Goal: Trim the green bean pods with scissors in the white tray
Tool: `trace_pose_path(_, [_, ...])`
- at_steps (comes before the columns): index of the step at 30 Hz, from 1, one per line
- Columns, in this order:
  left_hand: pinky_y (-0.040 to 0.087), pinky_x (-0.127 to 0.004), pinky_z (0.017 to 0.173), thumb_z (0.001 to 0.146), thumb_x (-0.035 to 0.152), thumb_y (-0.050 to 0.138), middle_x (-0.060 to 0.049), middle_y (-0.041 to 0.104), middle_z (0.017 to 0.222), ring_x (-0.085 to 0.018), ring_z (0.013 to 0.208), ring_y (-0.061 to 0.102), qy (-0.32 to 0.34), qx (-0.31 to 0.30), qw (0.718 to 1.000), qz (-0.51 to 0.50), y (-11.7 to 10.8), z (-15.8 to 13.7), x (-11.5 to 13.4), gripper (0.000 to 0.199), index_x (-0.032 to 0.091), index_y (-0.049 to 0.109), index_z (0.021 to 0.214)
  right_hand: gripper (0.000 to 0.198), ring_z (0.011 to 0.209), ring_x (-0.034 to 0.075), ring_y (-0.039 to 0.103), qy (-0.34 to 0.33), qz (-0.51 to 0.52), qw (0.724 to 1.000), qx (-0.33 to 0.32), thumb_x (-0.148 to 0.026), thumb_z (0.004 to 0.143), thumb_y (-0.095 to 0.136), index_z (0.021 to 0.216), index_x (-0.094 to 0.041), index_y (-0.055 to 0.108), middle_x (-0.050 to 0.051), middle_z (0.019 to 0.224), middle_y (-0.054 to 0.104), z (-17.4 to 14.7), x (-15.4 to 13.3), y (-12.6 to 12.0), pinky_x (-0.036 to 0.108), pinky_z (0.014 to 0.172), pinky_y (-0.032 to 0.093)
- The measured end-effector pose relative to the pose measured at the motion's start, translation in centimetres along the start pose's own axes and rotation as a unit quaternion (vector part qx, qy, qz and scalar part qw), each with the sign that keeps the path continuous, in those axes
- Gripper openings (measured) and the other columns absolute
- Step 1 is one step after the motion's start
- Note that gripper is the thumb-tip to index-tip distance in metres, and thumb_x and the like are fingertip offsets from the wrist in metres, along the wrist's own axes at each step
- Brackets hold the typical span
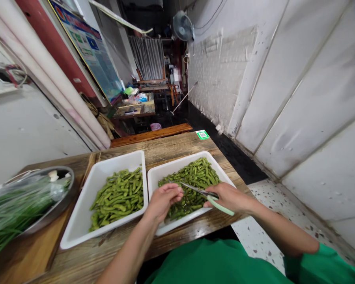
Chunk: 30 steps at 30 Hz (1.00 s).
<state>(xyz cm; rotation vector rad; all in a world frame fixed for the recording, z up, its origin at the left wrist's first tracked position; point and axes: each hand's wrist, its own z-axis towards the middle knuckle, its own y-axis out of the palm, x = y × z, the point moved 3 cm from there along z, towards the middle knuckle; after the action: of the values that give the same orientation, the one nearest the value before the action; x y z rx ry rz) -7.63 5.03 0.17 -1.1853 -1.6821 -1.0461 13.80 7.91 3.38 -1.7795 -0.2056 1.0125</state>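
Over the right white tray point(154, 175), filled with green edamame pods point(197, 171) and some water, both my hands are at work. My right hand point(232, 197) grips scissors point(219, 205) with pale green handles, their blades pointing left toward my other hand. The fingers of my left hand point(165, 199) are pinched together near the scissor tips; whatever is between them is too small to make out. To the left stands a second white tray point(78, 215), where more edamame pods point(120, 195) lie heaped.
On the wooden table point(171, 148), at far left, a metal bowl point(68, 193) holds long green stalks in plastic beside a wooden board point(38, 252). A green QR-code card point(202, 135) lies at the far edge. Beyond are a bench point(154, 134) and a cluttered low table point(136, 110).
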Motion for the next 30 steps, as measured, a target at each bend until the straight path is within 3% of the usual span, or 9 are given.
trace_pose_path(2, [0.045, -0.028, 0.062, 0.061, 0.025, 0.064, -0.005, 0.062, 0.068, -0.015, 0.062, 0.057, 0.132, 0.104, 0.972, 0.166, -2.8, -0.5, 2.4, 0.023, 0.014, 0.06, 0.081, 0.041, 0.067, 0.018, 0.057, 0.019, -0.027, 0.999, 0.002, -0.053, 0.071, 0.048, 0.089, -0.019, 0.06, 0.005, 0.073, 0.063, -0.1, 0.7, -0.3, 0.022, 0.056, 0.035])
trace_pose_path(5, [0.035, -0.041, 0.082, 0.063, 0.023, 0.057, -0.011, 0.057, 0.097, -0.027, 0.094, 0.05, 0.287, 0.274, 0.791, 0.467, -5.9, -1.5, 5.9, 0.022, 0.016, 0.065, 0.082, 0.046, 0.075, 0.021, 0.057, 0.042, -0.061, 0.997, 0.008, -0.054, 0.07, 0.048, 0.096, -0.017, 0.057, 0.008, 0.081, 0.062, 0.0, 1.3, -0.5, 0.024, 0.061, 0.036])
trace_pose_path(7, [0.027, -0.047, 0.086, 0.065, 0.022, 0.054, -0.014, 0.05, 0.111, -0.033, 0.105, 0.04, 0.307, 0.287, 0.699, 0.578, -6.0, -1.3, 6.7, 0.021, 0.016, 0.066, 0.081, 0.05, 0.078, 0.021, 0.056, 0.043, -0.061, 0.997, 0.005, -0.055, 0.069, 0.048, 0.101, -0.017, 0.054, 0.009, 0.085, 0.061, 0.2, 1.3, -0.4, 0.025, 0.064, 0.037])
trace_pose_path(8, [0.026, -0.046, 0.087, 0.067, 0.022, 0.052, -0.014, 0.05, 0.112, -0.032, 0.105, 0.04, 0.31, 0.246, 0.686, 0.61, -5.5, -0.7, 6.5, 0.02, 0.017, 0.067, 0.079, 0.052, 0.079, 0.021, 0.056, 0.039, -0.056, 0.998, 0.005, -0.055, 0.069, 0.048, 0.104, -0.017, 0.052, 0.009, 0.087, 0.061, 0.3, 1.3, -0.3, 0.025, 0.065, 0.037])
trace_pose_path(11, [0.031, -0.034, 0.083, 0.068, 0.019, 0.049, -0.01, 0.061, 0.088, -0.023, 0.088, 0.051, 0.289, 0.017, 0.726, 0.624, -2.4, 2.1, 4.2, 0.017, 0.019, 0.066, 0.069, 0.055, 0.081, 0.02, 0.055, 0.026, -0.046, 0.998, 0.017, -0.056, 0.069, 0.048, 0.107, -0.016, 0.05, 0.01, 0.092, 0.059, 0.6, 0.9, -0.2, 0.025, 0.067, 0.037])
trace_pose_path(12, [0.032, -0.032, 0.081, 0.067, 0.018, 0.051, -0.01, 0.062, 0.079, -0.022, 0.083, 0.053, 0.267, -0.02, 0.743, 0.613, -1.4, 3.2, 3.2, 0.015, 0.018, 0.065, 0.062, 0.054, 0.081, 0.02, 0.055, 0.023, -0.045, 0.998, 0.022, -0.056, 0.069, 0.048, 0.105, -0.016, 0.051, 0.009, 0.092, 0.059, 0.7, 0.8, -0.2, 0.025, 0.067, 0.037])
trace_pose_path(18, [0.034, -0.032, 0.075, 0.055, 0.006, 0.055, -0.01, 0.057, 0.051, -0.024, 0.07, 0.057, 0.171, -0.027, 0.772, 0.612, 0.9, 8.1, -0.5, 0.023, 0.017, 0.047, 0.037, 0.047, 0.076, 0.017, 0.054, 0.033, -0.03, 0.998, 0.046, -0.051, 0.069, 0.051, 0.102, -0.017, 0.052, 0.007, 0.089, 0.059, 0.6, 1.0, -0.1, 0.023, 0.063, 0.036])
trace_pose_path(24, [0.036, -0.031, 0.07, 0.056, 0.011, 0.056, -0.007, 0.06, 0.059, -0.021, 0.067, 0.055, 0.151, -0.059, 0.766, 0.622, 0.1, 8.1, -0.3, 0.005, 0.014, 0.057, 0.052, 0.05, 0.072, 0.017, 0.054, 0.051, -0.022, 0.997, 0.052, -0.054, 0.067, 0.052, 0.103, -0.018, 0.052, 0.007, 0.085, 0.059, 0.4, 1.8, 0.5, 0.023, 0.062, 0.036])
trace_pose_path(30, [0.038, -0.023, 0.066, 0.066, 0.035, 0.055, -0.003, 0.062, 0.077, -0.013, 0.069, 0.053, 0.152, -0.115, 0.931, 0.313, 0.9, 4.9, 1.3, 0.028, 0.014, 0.062, 0.083, 0.059, 0.073, 0.016, 0.053, 0.034, -0.011, 0.995, 0.088, -0.054, 0.068, 0.051, 0.113, -0.016, 0.048, 0.008, 0.089, 0.058, 0.9, 1.7, 0.4, 0.023, 0.063, 0.036])
